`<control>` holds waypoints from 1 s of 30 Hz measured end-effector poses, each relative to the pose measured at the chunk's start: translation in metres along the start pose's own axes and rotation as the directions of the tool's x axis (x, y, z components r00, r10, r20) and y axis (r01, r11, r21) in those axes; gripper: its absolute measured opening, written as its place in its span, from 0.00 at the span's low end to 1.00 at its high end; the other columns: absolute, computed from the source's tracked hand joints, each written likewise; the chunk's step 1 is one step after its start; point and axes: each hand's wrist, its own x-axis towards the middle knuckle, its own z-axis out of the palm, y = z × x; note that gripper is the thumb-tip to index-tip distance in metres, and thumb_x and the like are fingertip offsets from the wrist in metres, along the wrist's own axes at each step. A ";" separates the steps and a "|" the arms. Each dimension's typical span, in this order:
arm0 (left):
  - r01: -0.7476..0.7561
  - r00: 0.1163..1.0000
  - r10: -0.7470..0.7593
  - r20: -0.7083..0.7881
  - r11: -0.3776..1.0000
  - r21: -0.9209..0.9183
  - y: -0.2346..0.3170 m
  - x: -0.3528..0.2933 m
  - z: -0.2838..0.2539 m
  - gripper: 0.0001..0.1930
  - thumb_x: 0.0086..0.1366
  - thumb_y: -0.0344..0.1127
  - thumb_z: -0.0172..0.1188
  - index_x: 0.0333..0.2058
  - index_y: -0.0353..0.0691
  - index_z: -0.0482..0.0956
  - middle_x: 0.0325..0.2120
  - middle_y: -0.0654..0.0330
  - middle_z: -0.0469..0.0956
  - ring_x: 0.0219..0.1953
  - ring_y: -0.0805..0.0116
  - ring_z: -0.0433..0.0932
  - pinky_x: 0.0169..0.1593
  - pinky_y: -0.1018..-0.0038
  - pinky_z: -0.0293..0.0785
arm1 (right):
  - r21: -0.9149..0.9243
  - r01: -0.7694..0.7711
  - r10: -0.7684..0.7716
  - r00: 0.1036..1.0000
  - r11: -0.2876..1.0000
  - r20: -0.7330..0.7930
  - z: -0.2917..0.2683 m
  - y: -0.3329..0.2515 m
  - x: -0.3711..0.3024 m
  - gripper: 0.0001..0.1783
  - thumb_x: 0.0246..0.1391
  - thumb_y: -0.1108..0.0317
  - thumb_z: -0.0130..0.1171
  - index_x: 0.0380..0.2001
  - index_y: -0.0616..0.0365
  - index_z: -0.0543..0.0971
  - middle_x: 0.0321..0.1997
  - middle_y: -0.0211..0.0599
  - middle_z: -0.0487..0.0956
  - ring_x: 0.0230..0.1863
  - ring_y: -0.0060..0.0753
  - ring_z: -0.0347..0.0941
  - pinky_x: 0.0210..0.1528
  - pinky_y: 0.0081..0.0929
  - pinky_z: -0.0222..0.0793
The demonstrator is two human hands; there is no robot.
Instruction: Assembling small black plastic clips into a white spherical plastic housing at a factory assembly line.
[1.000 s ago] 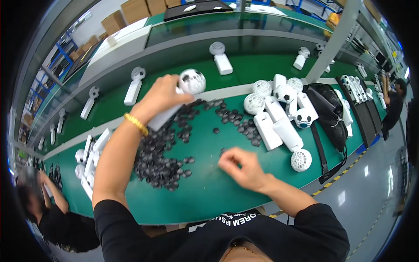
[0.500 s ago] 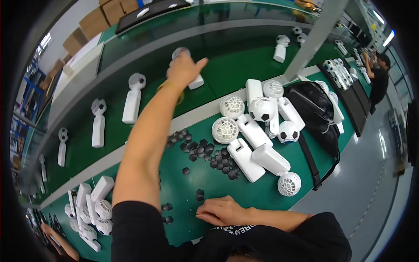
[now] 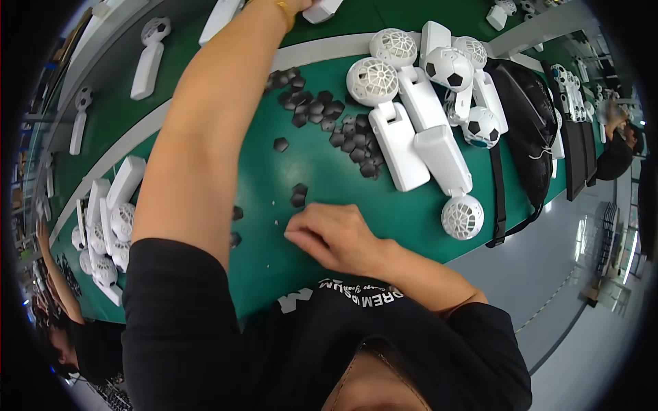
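Observation:
My left arm stretches far forward over the green belt, and my left hand is mostly cut off by the top edge, its fingers out of sight. Right beside it lies the white handle of a handheld fan. Low on the green tabletop rests my right hand, its fingers curled together; whether anything is inside them is hidden. Just above that hand sit black pentagon pieces, and a larger heap of the same pieces lies farther off. White fans with round grille heads are piled to the right.
More fans with football-patterned heads stand along the belt, such as one fan at left. Another fan pile lies left of my arm. A black bag with a strap occupies the right table edge. Co-workers are at both sides.
The view has tilted down, so the table and fans appear higher. My left hand has slid almost out of the top edge, still by the fan. My right hand stays curled on the table.

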 end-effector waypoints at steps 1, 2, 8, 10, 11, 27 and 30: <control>0.137 0.957 -0.056 0.285 0.952 -0.273 -0.034 0.023 -0.007 0.25 0.59 0.28 0.60 0.55 0.31 0.65 0.47 0.45 0.73 0.48 0.50 0.76 0.50 0.59 0.76 | 0.007 0.002 -0.002 1.000 1.000 0.004 0.004 0.001 0.000 0.05 0.49 0.75 0.64 0.28 0.60 0.77 0.23 0.36 0.75 0.21 0.36 0.73 0.23 0.30 0.68; 0.328 0.836 -0.018 0.549 0.818 -0.473 -0.044 0.022 -0.020 0.21 0.59 0.26 0.59 0.51 0.27 0.69 0.42 0.45 0.78 0.43 0.52 0.80 0.48 0.61 0.78 | -0.004 -0.010 0.010 1.000 1.000 0.003 0.005 0.000 -0.002 0.04 0.49 0.76 0.64 0.28 0.60 0.77 0.23 0.36 0.75 0.22 0.35 0.73 0.23 0.29 0.67; 0.523 0.805 0.147 0.575 0.281 -0.804 0.000 -0.148 -0.110 0.17 0.60 0.27 0.60 0.46 0.23 0.73 0.37 0.47 0.81 0.37 0.56 0.81 0.44 0.67 0.80 | -0.116 -0.007 0.000 0.998 0.993 -0.063 -0.002 -0.001 -0.007 0.04 0.51 0.76 0.62 0.32 0.61 0.78 0.25 0.37 0.75 0.23 0.30 0.73 0.23 0.26 0.66; 0.592 0.672 0.413 0.615 0.198 -0.781 -0.003 -0.193 -0.151 0.19 0.60 0.28 0.60 0.49 0.24 0.72 0.41 0.45 0.79 0.41 0.56 0.81 0.48 0.66 0.79 | -0.133 -0.013 0.004 0.997 0.991 -0.073 -0.003 -0.002 0.002 0.05 0.51 0.76 0.62 0.33 0.61 0.78 0.26 0.37 0.75 0.24 0.30 0.73 0.24 0.26 0.66; 0.587 0.675 0.414 0.611 0.199 -0.784 -0.009 -0.212 -0.160 0.19 0.60 0.28 0.60 0.49 0.24 0.72 0.41 0.45 0.79 0.41 0.56 0.81 0.48 0.66 0.79 | -0.159 -0.041 0.027 0.995 0.986 -0.092 -0.005 -0.002 0.005 0.05 0.52 0.76 0.61 0.33 0.62 0.78 0.27 0.38 0.76 0.25 0.30 0.73 0.25 0.26 0.67; 0.508 0.849 0.224 0.479 -0.096 -0.856 -0.080 -0.426 -0.175 0.34 0.67 0.58 0.50 0.61 0.39 0.59 0.51 0.38 0.71 0.32 0.61 0.77 0.32 0.68 0.80 | -0.639 0.118 -0.002 0.984 0.760 0.179 -0.009 0.036 0.081 0.10 0.51 0.71 0.61 0.37 0.63 0.78 0.34 0.46 0.78 0.34 0.46 0.76 0.38 0.36 0.72; 0.407 0.902 0.096 0.421 0.136 -0.903 -0.072 -0.432 -0.173 0.30 0.66 0.51 0.55 0.59 0.39 0.61 0.48 0.43 0.73 0.34 0.62 0.78 0.35 0.69 0.80 | -0.593 0.069 0.081 0.972 0.802 0.223 -0.016 0.039 0.089 0.09 0.51 0.70 0.61 0.35 0.63 0.77 0.31 0.46 0.78 0.32 0.44 0.76 0.36 0.35 0.71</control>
